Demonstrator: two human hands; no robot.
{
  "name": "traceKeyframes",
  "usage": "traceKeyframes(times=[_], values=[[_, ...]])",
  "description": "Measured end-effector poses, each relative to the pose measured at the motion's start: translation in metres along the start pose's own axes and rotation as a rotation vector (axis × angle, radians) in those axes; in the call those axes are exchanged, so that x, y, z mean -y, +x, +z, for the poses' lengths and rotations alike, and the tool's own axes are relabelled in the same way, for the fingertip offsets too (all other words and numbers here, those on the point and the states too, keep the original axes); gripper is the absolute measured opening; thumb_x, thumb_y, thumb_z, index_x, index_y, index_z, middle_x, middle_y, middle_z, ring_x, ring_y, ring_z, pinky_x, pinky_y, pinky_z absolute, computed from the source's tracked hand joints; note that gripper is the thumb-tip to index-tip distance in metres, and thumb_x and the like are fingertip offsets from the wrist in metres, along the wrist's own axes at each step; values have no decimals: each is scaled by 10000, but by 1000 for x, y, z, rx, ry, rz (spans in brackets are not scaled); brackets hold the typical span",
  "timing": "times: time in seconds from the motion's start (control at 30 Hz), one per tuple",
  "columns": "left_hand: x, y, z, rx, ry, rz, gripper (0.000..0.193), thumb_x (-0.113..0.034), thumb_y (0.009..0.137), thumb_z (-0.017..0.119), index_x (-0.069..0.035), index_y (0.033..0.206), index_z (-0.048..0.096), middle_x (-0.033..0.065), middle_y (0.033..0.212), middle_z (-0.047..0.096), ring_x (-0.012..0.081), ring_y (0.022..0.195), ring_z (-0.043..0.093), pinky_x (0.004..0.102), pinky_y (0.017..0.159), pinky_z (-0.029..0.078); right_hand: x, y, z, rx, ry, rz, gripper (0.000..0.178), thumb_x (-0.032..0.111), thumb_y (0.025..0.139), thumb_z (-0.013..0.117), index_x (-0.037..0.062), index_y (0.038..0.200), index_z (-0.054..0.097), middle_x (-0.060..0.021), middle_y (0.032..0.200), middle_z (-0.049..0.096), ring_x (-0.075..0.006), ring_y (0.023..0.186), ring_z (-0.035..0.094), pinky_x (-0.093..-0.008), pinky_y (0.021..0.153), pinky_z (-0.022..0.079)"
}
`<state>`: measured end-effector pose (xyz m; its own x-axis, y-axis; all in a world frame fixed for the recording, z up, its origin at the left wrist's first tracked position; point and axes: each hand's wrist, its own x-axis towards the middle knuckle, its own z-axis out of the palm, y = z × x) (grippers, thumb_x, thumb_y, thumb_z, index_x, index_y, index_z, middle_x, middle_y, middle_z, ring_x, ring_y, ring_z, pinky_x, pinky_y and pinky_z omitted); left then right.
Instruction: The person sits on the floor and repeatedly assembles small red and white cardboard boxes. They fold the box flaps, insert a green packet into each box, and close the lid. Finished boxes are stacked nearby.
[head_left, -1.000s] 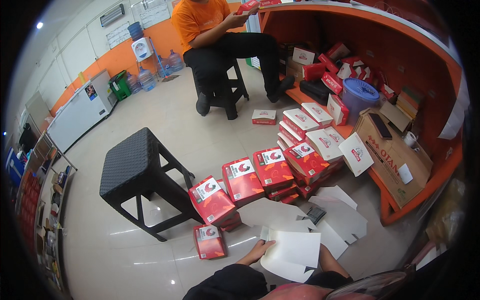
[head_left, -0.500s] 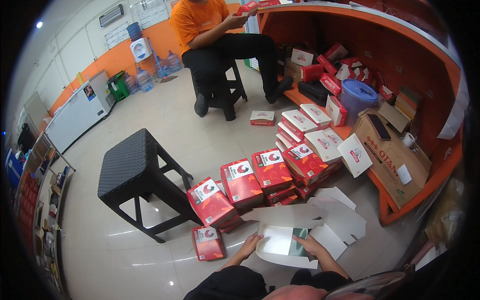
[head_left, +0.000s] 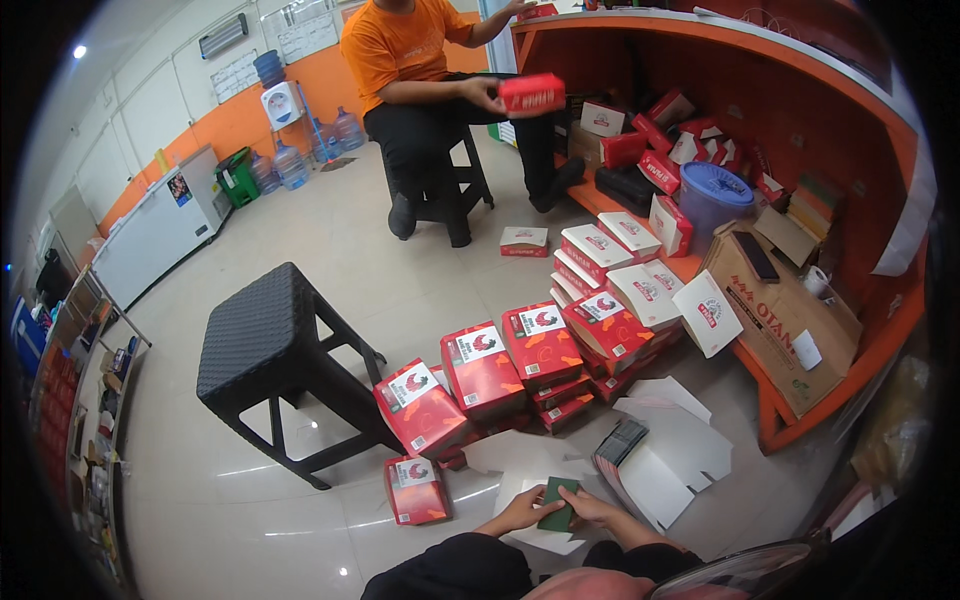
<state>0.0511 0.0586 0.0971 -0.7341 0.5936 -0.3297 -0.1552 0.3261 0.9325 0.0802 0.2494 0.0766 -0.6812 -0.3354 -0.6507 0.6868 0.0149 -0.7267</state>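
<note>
Between my hands is a small flat dark-green rectangular piece [head_left: 558,503]; its exact kind cannot be made out. My left hand [head_left: 523,509] closes on its left edge, and my right hand [head_left: 590,507] grips the right one. Under them lies an unfolded white carton [head_left: 512,452], partly covered by my hands. A second opened carton [head_left: 672,455], white inside, rests to the right and holds a small stack of dark flat packets [head_left: 622,440]. Just beyond stand red folded boxes [head_left: 482,372] with white labels, and one red box [head_left: 416,490] sits apart at the left.
A black stool [head_left: 270,350] stands left of the boxes. White-topped boxes [head_left: 600,250] are piled beside an orange counter [head_left: 770,395] with a blue lidded bucket [head_left: 716,190] and a brown carton [head_left: 770,310]. A seated co-worker in an orange shirt [head_left: 395,45] holds a red box.
My hands have gone from holding the white carton to holding the green piece above it. Dark packets now show in the right carton. The co-worker's red box has come down.
</note>
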Motion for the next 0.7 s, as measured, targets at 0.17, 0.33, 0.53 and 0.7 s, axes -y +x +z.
traceKeyframes(times=[0.17,0.33,0.53,0.7], values=[[3,-5,0,47,-447,-158,392,-307,866,627,-32,1136,561,45,1017,619,121,898,582,266,797,463,17,-17,11,132,5,51,720,588,898,370,124,1410,167,-163,1308,384,-272,1113,501,-422,799,509],[19,3,-4,60,-979,-235,245,-221,900,577,-37,1062,580,29,991,612,111,882,592,277,825,484,12,-18,9,146,146,-30,785,676,869,261,176,1449,87,-183,1332,404,-296,1154,484,-455,911,431],[43,6,-12,30,-1285,-143,253,-175,922,525,-4,1108,514,73,1039,607,162,963,602,321,895,485,8,-28,8,278,321,-185,882,761,783,309,227,1450,88,-167,1353,393,-314,1175,463,-479,969,368],[40,9,-12,-1,-1357,-101,256,-139,934,491,8,1144,478,96,1097,572,173,1012,570,338,931,460,-3,-33,4,392,667,-321,1025,817,669,422,258,1443,53,-157,1418,290,-341,1253,359,-542,994,304]])
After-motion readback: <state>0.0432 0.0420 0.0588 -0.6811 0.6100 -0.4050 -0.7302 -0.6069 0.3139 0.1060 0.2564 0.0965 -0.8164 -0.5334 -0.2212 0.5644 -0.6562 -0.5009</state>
